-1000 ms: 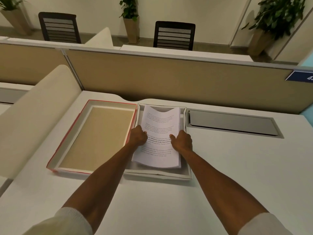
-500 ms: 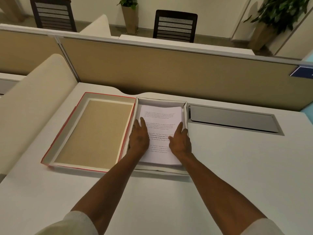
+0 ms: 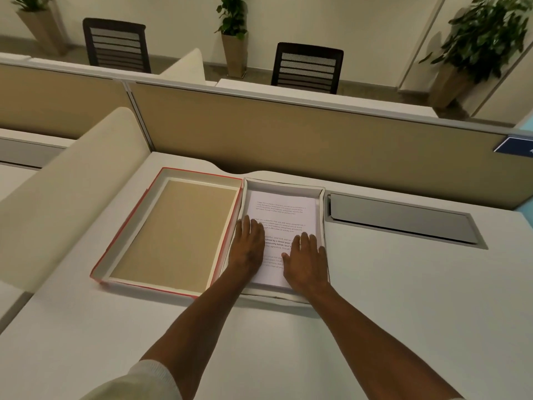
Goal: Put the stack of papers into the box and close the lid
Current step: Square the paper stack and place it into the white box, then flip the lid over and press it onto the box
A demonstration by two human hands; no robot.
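Note:
A white shallow box (image 3: 321,215) sits on the desk, and the stack of printed papers (image 3: 284,215) lies flat inside it. My left hand (image 3: 248,246) rests palm down on the left side of the papers, fingers spread. My right hand (image 3: 306,259) presses flat on the right side of the stack. To the left, touching the box, the red-edged lid (image 3: 173,229) lies upside down with its tan inside facing up.
A grey cable flap (image 3: 401,220) is set into the desk to the right of the box. A tan partition (image 3: 288,140) runs behind. A curved cream divider (image 3: 63,186) rises on the left. Chairs and plants stand beyond.
The papers went from curled and gripped in both hands to lying flat in the box. Both hands opened and now press down on the stack.

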